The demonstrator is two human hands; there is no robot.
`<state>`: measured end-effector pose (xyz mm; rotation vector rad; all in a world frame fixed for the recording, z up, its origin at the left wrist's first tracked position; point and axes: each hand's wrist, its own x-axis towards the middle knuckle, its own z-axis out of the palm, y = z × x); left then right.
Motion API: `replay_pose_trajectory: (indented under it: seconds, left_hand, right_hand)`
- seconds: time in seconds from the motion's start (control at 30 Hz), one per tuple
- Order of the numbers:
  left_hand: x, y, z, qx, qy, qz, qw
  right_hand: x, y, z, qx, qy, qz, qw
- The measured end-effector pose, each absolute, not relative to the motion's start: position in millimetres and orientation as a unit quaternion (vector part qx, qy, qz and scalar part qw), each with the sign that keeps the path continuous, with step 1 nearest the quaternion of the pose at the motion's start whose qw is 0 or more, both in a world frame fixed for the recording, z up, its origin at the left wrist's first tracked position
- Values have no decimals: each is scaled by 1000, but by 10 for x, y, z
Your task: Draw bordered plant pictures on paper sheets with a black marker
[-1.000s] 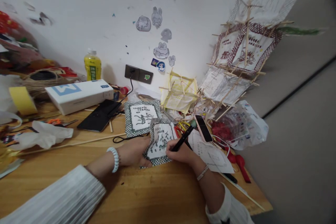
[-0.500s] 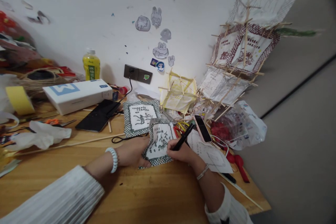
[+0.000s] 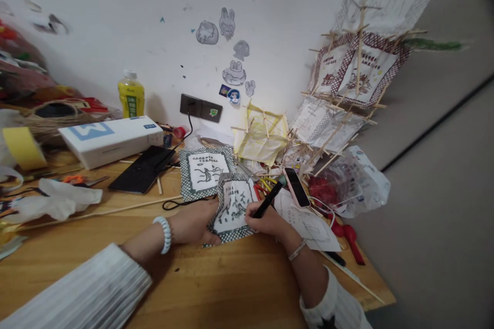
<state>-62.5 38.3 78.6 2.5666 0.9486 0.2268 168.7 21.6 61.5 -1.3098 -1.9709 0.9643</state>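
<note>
My right hand is closed around a black marker, its green end pointing up and its tip low against the right side of a drawn sheet of paper. That sheet has a dark green crosshatched border, some writing and leafy shapes, and it bulges on the left. At its left edge, my left hand grips the paper, thumb at the lower corner and the other fingers partly hidden behind it. A second bordered drawing lies just behind, partly covered by the first.
Left stand a white box, a black tablet-like device, a yellow bottle and a tape roll. Right are a phone, white paper and a plastic bag. Stick-framed paper lanterns rise behind.
The whole view has shifted slightly. My right hand stays at the sheet's right side with the marker a little more tilted; my left hand keeps its hold.
</note>
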Motion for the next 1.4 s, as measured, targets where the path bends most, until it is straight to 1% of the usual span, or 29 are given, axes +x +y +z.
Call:
replay_pose_trajectory:
  seconds: [0.23, 0.4, 1.4]
  left_hand:
    - [-624, 378, 804, 917, 338, 83, 197]
    - [-622, 378, 804, 916, 340, 79, 199]
    - [-627, 387, 784, 917, 341, 77, 193]
  right_hand:
    - [1711, 198, 648, -495, -723, 380, 295]
    - [1729, 187, 627, -481, -729, 403, 273]
    - [1797, 265, 621, -510, -729, 368, 272]
